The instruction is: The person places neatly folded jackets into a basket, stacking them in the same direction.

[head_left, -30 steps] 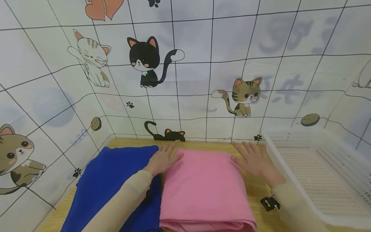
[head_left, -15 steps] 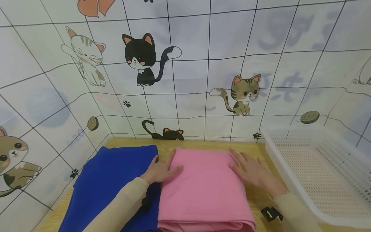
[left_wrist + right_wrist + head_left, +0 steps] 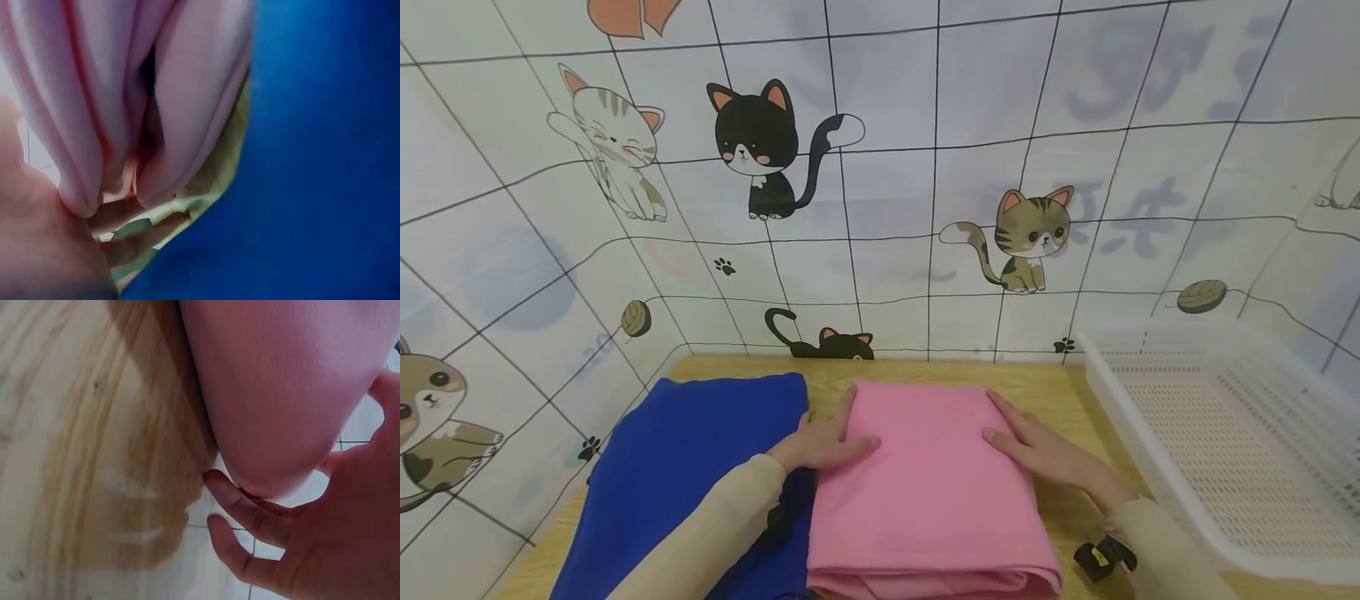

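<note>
Pink cloth lay folded at lower centre, left hand and right hand touching its upper side edges, fingers unclenched, apparently squaring it up; next move likely called for even inward pressure from both.

Pink cloth looks matt, the tabletop wooden, the basket plastic.

The pink cloth and blue cloth are plain, the white wall cat-printed.
</note>
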`<state>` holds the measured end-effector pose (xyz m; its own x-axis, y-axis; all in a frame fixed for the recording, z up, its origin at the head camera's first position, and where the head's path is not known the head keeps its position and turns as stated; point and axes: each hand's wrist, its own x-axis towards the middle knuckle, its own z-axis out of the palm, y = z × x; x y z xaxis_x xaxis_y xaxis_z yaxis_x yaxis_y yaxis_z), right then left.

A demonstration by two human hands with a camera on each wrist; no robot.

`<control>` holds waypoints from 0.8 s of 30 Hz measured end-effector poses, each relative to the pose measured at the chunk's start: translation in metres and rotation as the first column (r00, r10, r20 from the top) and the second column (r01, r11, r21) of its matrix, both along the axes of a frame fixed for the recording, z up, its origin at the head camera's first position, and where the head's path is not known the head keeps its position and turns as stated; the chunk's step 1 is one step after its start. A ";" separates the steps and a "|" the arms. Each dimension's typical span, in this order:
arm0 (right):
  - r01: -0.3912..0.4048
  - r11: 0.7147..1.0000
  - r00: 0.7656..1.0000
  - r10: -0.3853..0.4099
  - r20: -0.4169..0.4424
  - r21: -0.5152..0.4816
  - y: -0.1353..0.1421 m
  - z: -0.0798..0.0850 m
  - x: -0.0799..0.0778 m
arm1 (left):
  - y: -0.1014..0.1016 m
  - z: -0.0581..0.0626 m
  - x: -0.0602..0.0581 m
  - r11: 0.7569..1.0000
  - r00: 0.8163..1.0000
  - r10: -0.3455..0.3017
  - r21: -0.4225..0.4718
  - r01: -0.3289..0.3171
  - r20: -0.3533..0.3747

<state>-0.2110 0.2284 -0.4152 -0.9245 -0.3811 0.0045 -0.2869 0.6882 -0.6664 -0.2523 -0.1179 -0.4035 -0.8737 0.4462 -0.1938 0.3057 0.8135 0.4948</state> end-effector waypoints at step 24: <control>0.099 0.933 0.964 -0.004 0.266 -0.347 -0.007 -0.003 0.020 | -0.015 -0.008 0.009 0.790 0.777 -0.082 0.516 -0.331 0.624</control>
